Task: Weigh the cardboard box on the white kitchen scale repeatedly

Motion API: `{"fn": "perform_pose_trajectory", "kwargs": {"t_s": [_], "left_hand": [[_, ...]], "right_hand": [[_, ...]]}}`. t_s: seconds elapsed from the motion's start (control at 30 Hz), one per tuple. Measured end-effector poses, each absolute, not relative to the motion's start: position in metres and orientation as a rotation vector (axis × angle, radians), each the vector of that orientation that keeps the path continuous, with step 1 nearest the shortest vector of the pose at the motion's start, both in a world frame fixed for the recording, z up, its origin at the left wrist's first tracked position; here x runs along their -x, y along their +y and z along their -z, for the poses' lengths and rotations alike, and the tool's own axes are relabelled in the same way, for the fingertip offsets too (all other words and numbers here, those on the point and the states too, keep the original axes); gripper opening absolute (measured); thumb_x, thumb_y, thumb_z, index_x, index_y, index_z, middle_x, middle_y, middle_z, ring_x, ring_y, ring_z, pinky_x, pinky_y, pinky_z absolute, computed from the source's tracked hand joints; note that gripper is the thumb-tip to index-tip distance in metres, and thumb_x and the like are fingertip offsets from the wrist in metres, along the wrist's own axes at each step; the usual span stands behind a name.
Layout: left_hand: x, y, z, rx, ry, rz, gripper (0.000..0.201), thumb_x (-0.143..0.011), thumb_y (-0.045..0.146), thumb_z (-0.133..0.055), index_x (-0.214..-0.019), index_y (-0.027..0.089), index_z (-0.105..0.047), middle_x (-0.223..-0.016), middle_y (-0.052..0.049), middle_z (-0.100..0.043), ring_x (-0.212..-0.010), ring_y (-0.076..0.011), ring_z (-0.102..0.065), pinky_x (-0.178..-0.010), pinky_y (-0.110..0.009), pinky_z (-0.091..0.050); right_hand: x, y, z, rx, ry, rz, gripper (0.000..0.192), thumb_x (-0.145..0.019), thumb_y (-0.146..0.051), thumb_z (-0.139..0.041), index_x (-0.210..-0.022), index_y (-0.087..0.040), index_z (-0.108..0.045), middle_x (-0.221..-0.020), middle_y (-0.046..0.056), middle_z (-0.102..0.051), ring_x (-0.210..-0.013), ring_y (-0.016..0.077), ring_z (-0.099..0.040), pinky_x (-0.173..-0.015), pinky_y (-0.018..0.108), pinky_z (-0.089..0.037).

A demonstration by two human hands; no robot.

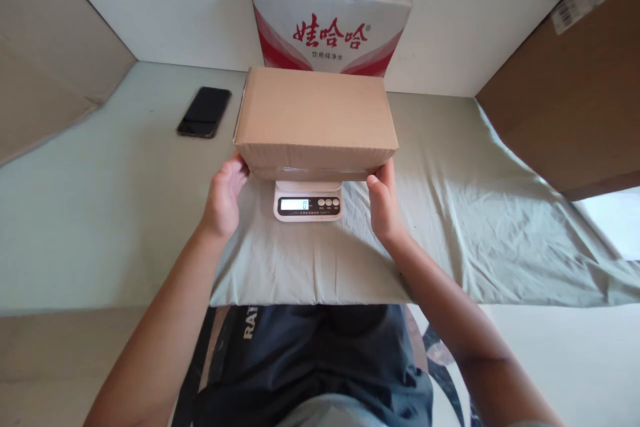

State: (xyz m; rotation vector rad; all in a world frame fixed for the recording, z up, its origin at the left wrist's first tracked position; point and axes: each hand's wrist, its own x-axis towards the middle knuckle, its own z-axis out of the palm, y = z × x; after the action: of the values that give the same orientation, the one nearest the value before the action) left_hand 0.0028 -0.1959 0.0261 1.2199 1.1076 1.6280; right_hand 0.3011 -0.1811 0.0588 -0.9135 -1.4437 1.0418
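A brown cardboard box [315, 110] is gripped at its two lower near corners between my hands. My left hand [226, 195] presses against its left end, with the fingertips partly hidden behind it. At the right end is my right hand [385, 203], its thumb in front and its other fingers mostly out of sight. Below the box, a white digital kitchen scale [309, 216] shows its front panel, and the lit display reads 0. The scale's platform is hidden by the box; whether they touch, I cannot tell.
A black smartphone [205, 111] lies left of the box on the pale green cloth [150, 213]. Behind stands a white and red carton [330, 27] with Chinese lettering. Large cardboard panels flank the table at left [60, 40] and right [565, 100].
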Motion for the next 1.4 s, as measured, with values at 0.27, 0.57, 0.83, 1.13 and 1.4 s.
{"fn": "perform_pose_trajectory", "kwargs": {"t_s": [0.27, 0.57, 0.83, 1.13, 1.4], "left_hand": [[-0.003, -0.196, -0.021, -1.229, 1.108, -1.651, 0.062, -0.1, 0.083, -0.062, -0.126, 0.035, -0.09, -0.149, -0.009, -0.082, -0.166, -0.0418, -0.056, -0.142, -0.06, -0.044], [-0.007, -0.196, -0.026, -1.215, 1.105, -1.654, 0.059, -0.099, 0.083, -0.061, -0.116, 0.034, -0.088, -0.144, -0.009, -0.083, -0.171, -0.0441, -0.048, -0.142, -0.063, -0.041], [-0.012, -0.199, -0.031, -1.17, 1.074, -1.671, 0.061, -0.101, 0.08, -0.062, -0.111, 0.024, -0.083, -0.141, -0.01, -0.085, -0.164, -0.049, -0.054, -0.141, -0.07, -0.036], [-0.012, -0.2, -0.03, -1.178, 1.116, -1.646, 0.06, -0.101, 0.08, -0.061, -0.111, 0.025, -0.081, -0.141, -0.007, -0.084, -0.169, -0.0495, -0.047, -0.141, -0.071, -0.034], [-0.012, -0.201, -0.03, -1.154, 1.126, -1.665, 0.062, -0.099, 0.082, -0.064, -0.111, 0.025, -0.083, -0.138, -0.006, -0.086, -0.161, -0.0479, -0.056, -0.143, -0.069, -0.035]], "right_hand": [[-0.302, -0.18, -0.057, 0.906, -1.472, -1.034, 0.082, -0.098, -0.081, -0.063, -0.167, -0.039, -0.048, -0.174, 0.01, -0.06, -0.162, 0.0388, -0.056, -0.14, 0.063, -0.049], [-0.304, -0.18, -0.054, 0.905, -1.462, -1.05, 0.079, -0.098, -0.079, -0.065, -0.165, -0.039, -0.05, -0.175, 0.01, -0.059, -0.168, 0.0381, -0.051, -0.143, 0.063, -0.045], [-0.304, -0.179, -0.052, 0.922, -1.446, -1.028, 0.079, -0.097, -0.081, -0.064, -0.162, -0.038, -0.053, -0.171, 0.01, -0.064, -0.166, 0.0387, -0.052, -0.145, 0.064, -0.042], [-0.304, -0.176, -0.047, 0.93, -1.464, -1.022, 0.083, -0.097, -0.085, -0.06, -0.165, -0.04, -0.05, -0.172, 0.009, -0.063, -0.168, 0.0383, -0.05, -0.145, 0.062, -0.043], [-0.305, -0.174, -0.047, 0.897, -1.447, -1.029, 0.076, -0.097, -0.079, -0.063, -0.161, -0.039, -0.054, -0.171, 0.01, -0.063, -0.167, 0.038, -0.052, -0.144, 0.062, -0.043]]}}
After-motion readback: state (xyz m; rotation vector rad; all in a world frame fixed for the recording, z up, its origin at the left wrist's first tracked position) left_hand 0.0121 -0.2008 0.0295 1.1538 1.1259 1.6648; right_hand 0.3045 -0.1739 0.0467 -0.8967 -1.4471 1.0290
